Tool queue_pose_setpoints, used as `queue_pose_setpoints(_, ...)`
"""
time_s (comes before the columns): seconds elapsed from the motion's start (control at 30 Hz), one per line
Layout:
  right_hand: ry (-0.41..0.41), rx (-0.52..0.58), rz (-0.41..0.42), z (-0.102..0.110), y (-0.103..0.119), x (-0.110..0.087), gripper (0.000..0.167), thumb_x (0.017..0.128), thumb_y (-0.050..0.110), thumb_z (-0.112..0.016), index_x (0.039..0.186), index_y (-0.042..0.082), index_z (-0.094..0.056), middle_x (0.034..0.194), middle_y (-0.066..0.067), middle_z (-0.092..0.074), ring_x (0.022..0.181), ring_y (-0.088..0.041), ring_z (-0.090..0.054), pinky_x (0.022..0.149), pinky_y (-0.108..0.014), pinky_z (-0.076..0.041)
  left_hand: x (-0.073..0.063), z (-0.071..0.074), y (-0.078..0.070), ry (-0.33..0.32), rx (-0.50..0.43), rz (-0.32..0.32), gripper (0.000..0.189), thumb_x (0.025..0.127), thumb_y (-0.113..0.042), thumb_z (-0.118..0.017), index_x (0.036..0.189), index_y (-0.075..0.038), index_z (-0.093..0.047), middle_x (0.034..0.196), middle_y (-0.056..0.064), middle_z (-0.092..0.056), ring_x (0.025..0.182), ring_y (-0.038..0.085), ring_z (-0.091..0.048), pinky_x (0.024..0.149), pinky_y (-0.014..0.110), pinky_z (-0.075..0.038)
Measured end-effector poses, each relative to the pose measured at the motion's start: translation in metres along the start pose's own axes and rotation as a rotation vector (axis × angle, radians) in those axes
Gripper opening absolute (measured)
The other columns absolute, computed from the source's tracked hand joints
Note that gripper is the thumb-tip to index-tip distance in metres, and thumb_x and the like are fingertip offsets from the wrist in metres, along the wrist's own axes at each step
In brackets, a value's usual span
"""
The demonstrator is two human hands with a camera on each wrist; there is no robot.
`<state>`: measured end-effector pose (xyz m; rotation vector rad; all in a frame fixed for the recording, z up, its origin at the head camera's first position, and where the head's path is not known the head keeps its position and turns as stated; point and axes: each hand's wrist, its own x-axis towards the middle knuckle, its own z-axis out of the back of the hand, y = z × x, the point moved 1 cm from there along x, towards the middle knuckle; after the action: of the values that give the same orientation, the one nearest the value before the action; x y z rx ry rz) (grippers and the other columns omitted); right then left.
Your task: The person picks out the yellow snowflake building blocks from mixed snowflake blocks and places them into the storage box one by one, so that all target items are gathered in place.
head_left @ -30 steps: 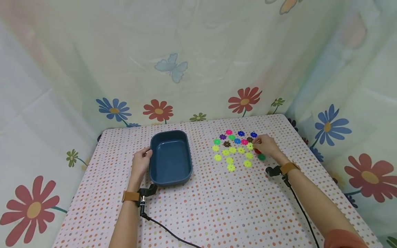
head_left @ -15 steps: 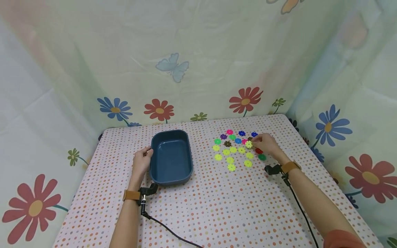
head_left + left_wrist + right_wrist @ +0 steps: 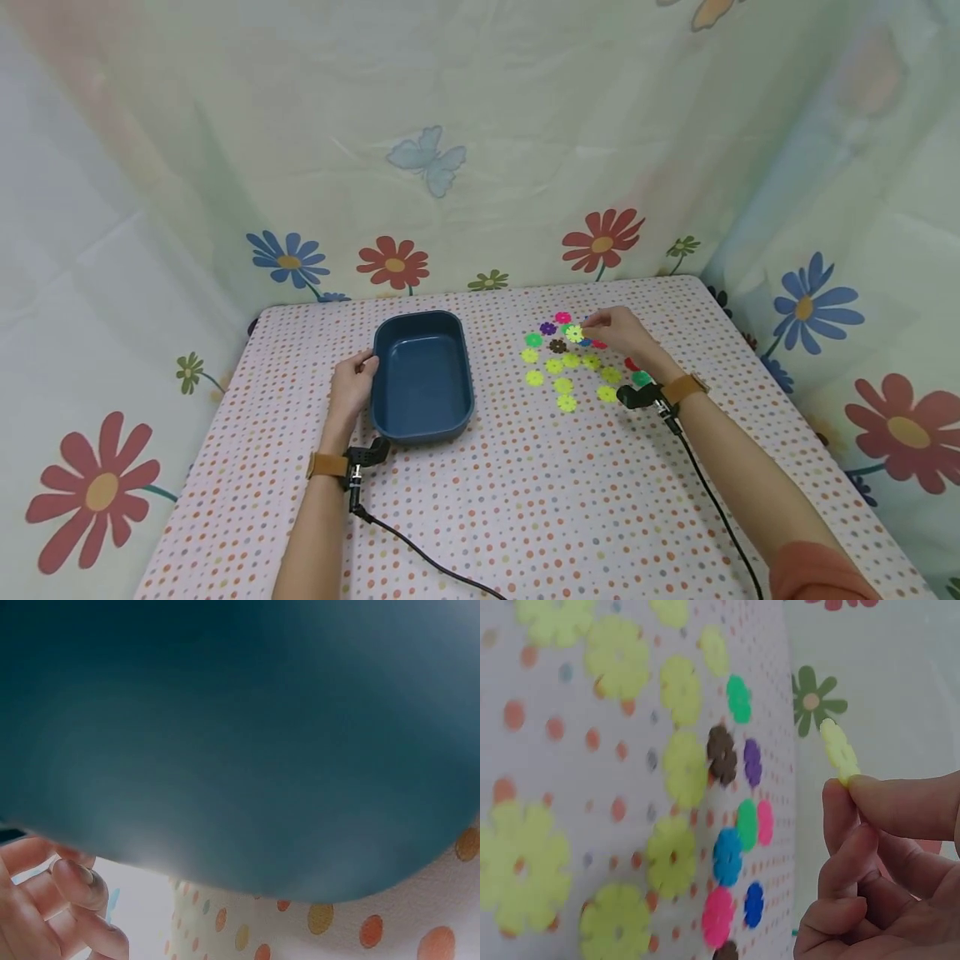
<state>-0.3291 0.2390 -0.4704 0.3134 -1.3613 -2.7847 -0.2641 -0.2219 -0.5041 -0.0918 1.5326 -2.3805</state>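
My left hand [image 3: 351, 387] holds the left rim of a dark blue rectangular plastic basin [image 3: 423, 379]. In the left wrist view the basin's wall [image 3: 240, 765] takes up most of the picture, and the curled fingers [image 3: 79, 885] show below its edge. My right hand [image 3: 626, 335] pinches a yellow flower-shaped plastic disc [image 3: 574, 333] between thumb and forefinger. That yellow disc [image 3: 840, 752] is raised above the table in the right wrist view, its other fingers folded in. Under and around this hand lie several more flower discs, many of them yellow [image 3: 592, 362].
Pink [image 3: 562, 318], purple [image 3: 548, 328], brown [image 3: 557, 346], green [image 3: 533, 340] and red [image 3: 632, 364] discs lie among the yellow ones. A dotted cloth covers the table [image 3: 525, 500]. Floral curtains [image 3: 495, 200] enclose it at the back and sides. A black cable [image 3: 435, 562] trails from each wrist camera.
My right hand has lifted a yellow disc off the table and carried it leftward over the others. The left hand stays at the basin's rim. The head view has shifted slightly.
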Motion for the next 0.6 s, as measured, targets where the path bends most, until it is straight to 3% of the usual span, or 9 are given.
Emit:
queue_pose_setpoints(0.2,0.058,0.038,0.064,-0.013,0.027,0.006,0.033,0.102,0.023,-0.062,0.123,-0.003,-0.063,0.124,-0.022,-0.060,0.118,-0.043,-0.052,0.100,-0.057,-0.043,0.001,0.000,-0.001,-0.002,-0.008,-0.004,0.044,0.108,-0.026,-0.050,0.146,-0.006,-0.053,0.137,0.016,-0.056,0.110,0.026,-0.052,0.090,0.040,-0.044)
queue_pose_setpoints(0.37,0.082,0.039,0.070,-0.023,0.049,0.014,0.030,0.102,0.021,-0.062,0.121,-0.001,-0.064,0.120,-0.020,-0.061,0.118,-0.041,-0.053,0.101,-0.055,-0.042,0.003,-0.003,-0.003,0.003,-0.028,-0.023,0.043,0.107,-0.025,-0.051,0.145,-0.005,-0.055,0.137,0.016,-0.056,0.112,0.026,-0.054,0.092,0.041,-0.045)
queue_pose_setpoints(0.6,0.135,0.077,0.097,-0.046,0.073,0.020,0.029,0.102,0.020,-0.062,0.121,-0.002,-0.064,0.118,-0.020,-0.062,0.116,-0.044,-0.054,0.100,-0.057,-0.042,0.001,-0.002,-0.001,-0.016,-0.027,-0.028,0.042,0.107,-0.025,-0.051,0.143,-0.004,-0.056,0.120,0.015,-0.059,0.097,0.025,-0.051,0.078,0.036,-0.040)
